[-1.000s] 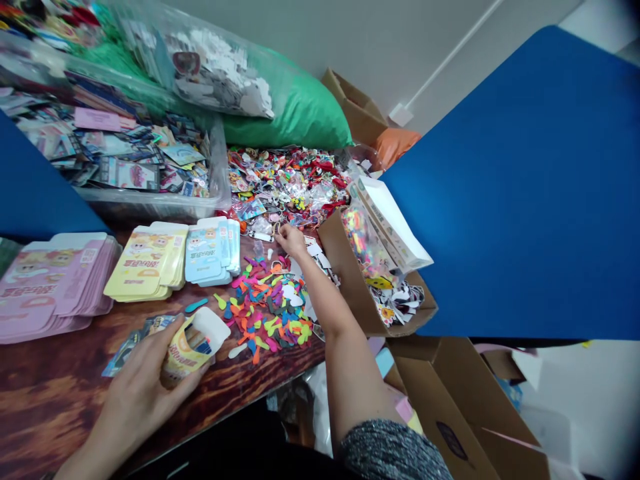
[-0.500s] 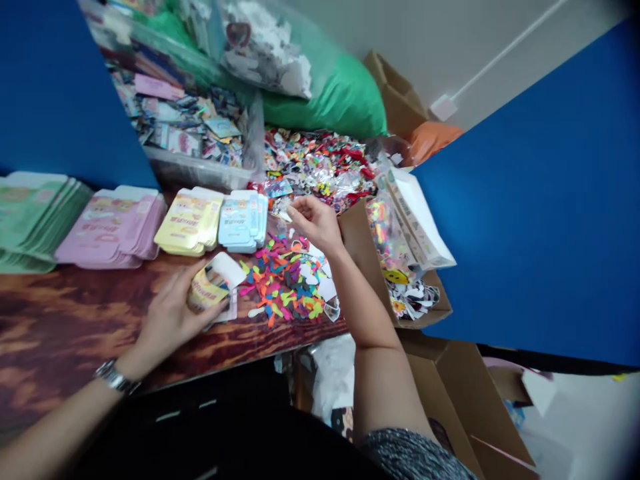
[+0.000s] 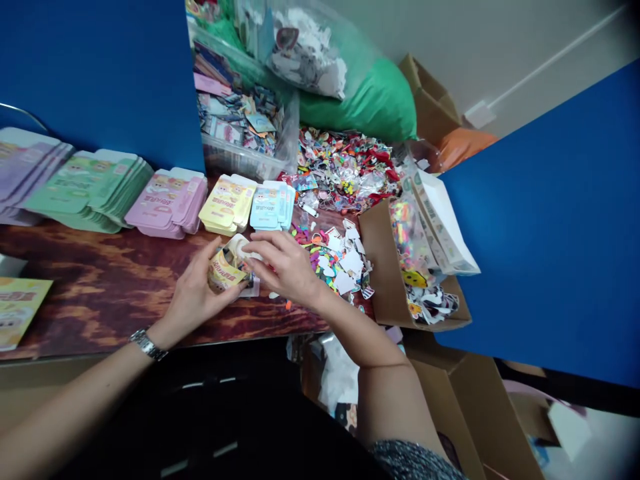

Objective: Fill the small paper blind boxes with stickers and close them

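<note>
My left hand (image 3: pixel 196 290) is wrapped round a small yellow carton (image 3: pixel 224 273), tilted with its top towards my right hand. The carton's white flap stands up, and small things show inside. At the opening, my right hand (image 3: pixel 286 265) has its fingers pinched together; something small and pale seems to be between them, but I cannot make out what. Under and beside my right hand lie a pile of small bright balloon-like pieces (image 3: pixel 316 255) and white-backed cut-outs (image 3: pixel 350 261). A flat clear packet or card (image 3: pixel 254 287) lies partly hidden behind the carton.
Stacks of flat yellow cartons (image 3: pixel 227 203), blue cartons (image 3: pixel 271 205), pink cartons (image 3: pixel 165 200) and green cartons (image 3: pixel 90 187) line the back. Behind them are a clear bin (image 3: pixel 245 157) of small packets and a heap of trinkets (image 3: pixel 345 167). A cardboard box (image 3: pixel 383 267) stands right.
My right hand has come down from the trinket heap to the carton's opening. My left hand still holds the carton. The view has swung left, showing more cartons there.
</note>
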The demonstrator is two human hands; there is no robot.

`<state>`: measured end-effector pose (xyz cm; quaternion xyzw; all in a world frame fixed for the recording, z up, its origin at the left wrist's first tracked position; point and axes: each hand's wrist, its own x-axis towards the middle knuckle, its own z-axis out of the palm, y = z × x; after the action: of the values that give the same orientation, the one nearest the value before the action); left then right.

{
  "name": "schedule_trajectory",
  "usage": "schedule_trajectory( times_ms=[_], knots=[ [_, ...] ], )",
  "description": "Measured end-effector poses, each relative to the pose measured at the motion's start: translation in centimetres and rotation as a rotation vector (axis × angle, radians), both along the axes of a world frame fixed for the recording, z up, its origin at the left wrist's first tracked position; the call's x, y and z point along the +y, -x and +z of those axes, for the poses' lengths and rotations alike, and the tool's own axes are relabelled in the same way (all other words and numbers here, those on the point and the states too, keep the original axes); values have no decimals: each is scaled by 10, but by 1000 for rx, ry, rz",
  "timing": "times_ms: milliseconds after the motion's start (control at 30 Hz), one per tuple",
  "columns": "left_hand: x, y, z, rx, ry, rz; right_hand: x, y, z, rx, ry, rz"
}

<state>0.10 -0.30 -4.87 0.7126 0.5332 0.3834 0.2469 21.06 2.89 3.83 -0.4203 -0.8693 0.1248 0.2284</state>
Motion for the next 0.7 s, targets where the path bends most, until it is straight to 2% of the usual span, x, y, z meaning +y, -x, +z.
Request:
schedule_trajectory(
  times_ms=[133,300,467,600,700],
  knots=[
    [-1,4,-2,-22,-95,-59,-4,-4,-8,1,-56,43],
    [-2,5,-1,-13,-169,-133,-10,1,-9,-37,3,153],
    [-3,5,2,-12,-200,-127,-11,-7,-3,120,-28,73],
    [-4,5,1,32,-310,-159,-13,-1,-2,-34,-40,66],
    [-5,5,0,53,-309,-170,-15,7,-3,-149,24,100]
  ],
)
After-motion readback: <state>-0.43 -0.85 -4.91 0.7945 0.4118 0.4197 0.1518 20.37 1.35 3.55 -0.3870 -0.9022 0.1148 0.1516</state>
